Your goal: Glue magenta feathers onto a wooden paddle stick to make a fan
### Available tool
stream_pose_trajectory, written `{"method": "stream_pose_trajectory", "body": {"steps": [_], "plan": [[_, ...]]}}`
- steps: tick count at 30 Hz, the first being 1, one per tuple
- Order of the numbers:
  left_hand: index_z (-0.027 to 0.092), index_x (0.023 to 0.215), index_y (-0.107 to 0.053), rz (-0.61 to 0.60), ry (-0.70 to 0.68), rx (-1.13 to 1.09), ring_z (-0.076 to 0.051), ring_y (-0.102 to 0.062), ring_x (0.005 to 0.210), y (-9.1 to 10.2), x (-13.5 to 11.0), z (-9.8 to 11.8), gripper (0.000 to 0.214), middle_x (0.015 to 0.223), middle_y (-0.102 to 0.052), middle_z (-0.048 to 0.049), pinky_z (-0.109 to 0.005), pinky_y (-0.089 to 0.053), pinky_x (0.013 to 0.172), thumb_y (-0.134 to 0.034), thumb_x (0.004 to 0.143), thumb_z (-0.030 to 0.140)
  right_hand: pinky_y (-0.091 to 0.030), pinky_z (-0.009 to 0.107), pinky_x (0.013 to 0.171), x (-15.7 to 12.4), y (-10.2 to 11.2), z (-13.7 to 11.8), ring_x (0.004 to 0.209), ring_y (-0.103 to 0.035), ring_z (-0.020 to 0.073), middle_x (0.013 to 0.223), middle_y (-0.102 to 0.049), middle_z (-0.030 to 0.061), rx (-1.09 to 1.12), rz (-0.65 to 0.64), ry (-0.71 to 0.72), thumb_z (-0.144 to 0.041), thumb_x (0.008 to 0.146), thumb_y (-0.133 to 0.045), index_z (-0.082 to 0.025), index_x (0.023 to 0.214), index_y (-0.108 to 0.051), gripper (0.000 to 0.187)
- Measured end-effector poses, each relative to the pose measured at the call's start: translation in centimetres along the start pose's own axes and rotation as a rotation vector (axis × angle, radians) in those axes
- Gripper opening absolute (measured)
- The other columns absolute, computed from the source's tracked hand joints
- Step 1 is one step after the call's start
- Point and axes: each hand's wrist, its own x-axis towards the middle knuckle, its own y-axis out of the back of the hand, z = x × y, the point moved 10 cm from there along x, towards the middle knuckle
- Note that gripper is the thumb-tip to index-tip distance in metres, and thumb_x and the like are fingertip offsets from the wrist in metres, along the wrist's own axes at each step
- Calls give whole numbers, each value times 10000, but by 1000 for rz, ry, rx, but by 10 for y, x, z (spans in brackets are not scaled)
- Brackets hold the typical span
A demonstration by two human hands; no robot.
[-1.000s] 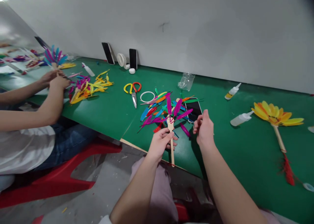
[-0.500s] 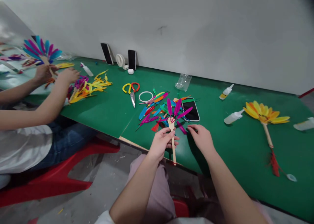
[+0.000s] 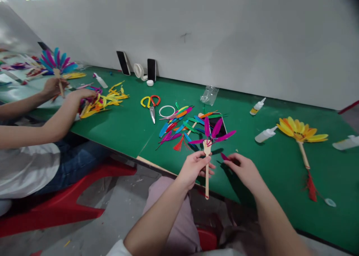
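My left hand is closed round a wooden fan handle, held upright above the table's front edge. Several magenta feathers spread out from the top of that handle. To its right, my right hand pinches a loose magenta feather by one end, a little apart from the handle. Behind my left hand lies a heap of coloured feathers, with a red tassel at its near side. A phone is partly hidden behind the magenta feathers.
Scissors and a white ring lie left of the heap. Glue bottles and a finished yellow feather fan are on the right. At left, another person's hands hold a blue and magenta fan and reach into yellow feathers.
My left hand has shifted right with the handle and its feathers. My right hand has moved right and now shows a magenta feather in its fingers. The other person's fan has lowered.
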Motion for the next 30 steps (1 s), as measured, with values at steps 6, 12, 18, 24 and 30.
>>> {"method": "stream_pose_trajectory", "body": {"steps": [6,12,18,24,30], "plan": [[142,966,-508,-112,147,31,-124,-596,482,-34,-13,-46,388,638,-636,-43,-209,-480,440,-625,690,387,-462,253,461,-62,91,45,589,-600,168,663,-632,44,492,254,-245,-414,589,-682,-195,720,-572,278],[133,1020,-495,-138,203,80,-126,-595,461,-53,-22,-64,405,628,-637,-48,-194,-465,422,-612,704,358,-381,200,352,5,70,-43,430,-516,107,522,-589,-8,290,-147,-23,-366,608,-666,-183,674,-610,202],[119,1039,-473,-155,291,29,-129,-584,431,-65,-31,-88,418,618,-638,-54,-180,-436,375,-598,708,344,-316,202,386,51,21,-76,373,-469,82,494,-576,-31,-101,-311,166,-317,690,-586,-195,586,-547,165],[117,1054,-465,-183,310,6,-134,-587,438,-69,-33,-98,441,621,-637,-57,-192,-443,386,-600,706,351,-307,222,475,54,12,-78,422,-487,96,519,-588,-25,-358,-208,300,-228,713,-581,-208,650,-574,66],[113,1053,-463,-173,318,3,-137,-583,432,-70,-31,-96,468,612,-632,-52,-198,-440,383,-616,686,361,-339,221,443,49,-19,-47,340,-479,105,392,-520,-42,-242,-330,130,-207,708,-575,-207,623,-544,91]]}}
